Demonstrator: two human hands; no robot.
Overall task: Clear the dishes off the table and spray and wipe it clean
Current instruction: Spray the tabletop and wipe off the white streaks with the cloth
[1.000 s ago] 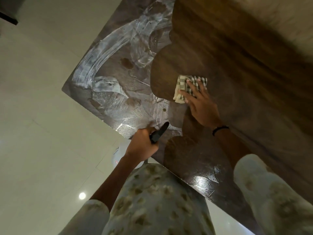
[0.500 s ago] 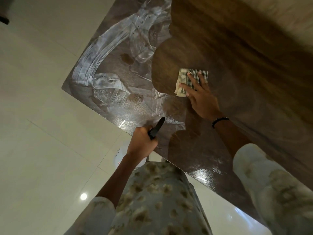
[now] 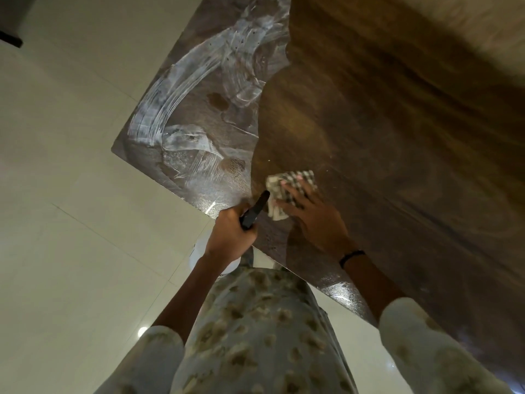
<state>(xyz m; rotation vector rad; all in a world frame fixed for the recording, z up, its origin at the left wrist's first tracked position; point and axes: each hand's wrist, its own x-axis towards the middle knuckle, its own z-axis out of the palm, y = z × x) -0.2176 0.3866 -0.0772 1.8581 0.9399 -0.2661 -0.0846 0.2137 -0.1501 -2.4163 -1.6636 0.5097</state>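
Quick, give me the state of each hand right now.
Left hand: grips the spray bottle.
Right hand: open, fingers flat, pressing the cloth on the table.

Dim, warm indoor light w/ a yellow-green cast. Wet streaks on the counter (image 3: 426,166) near its left corner catch light as pale whitish glare; a smaller sheen patch sits on the near edge by the right sleeve (image 3: 426,351). One small round light reflection on the glossy floor (image 3: 71,223), lower left. Counter centre-right reads dark brown, w/ a brighter band at top right. Wide-angle distortion: counter edges splay outward, forearms stretched toward the frame's bottom. Right hand (image 3: 315,220) and cloth (image 3: 287,189) motion-blurred, check pattern smeared; left hand (image 3: 230,234) sharper. Fine grain detail soft overall; shadows soft-edged.
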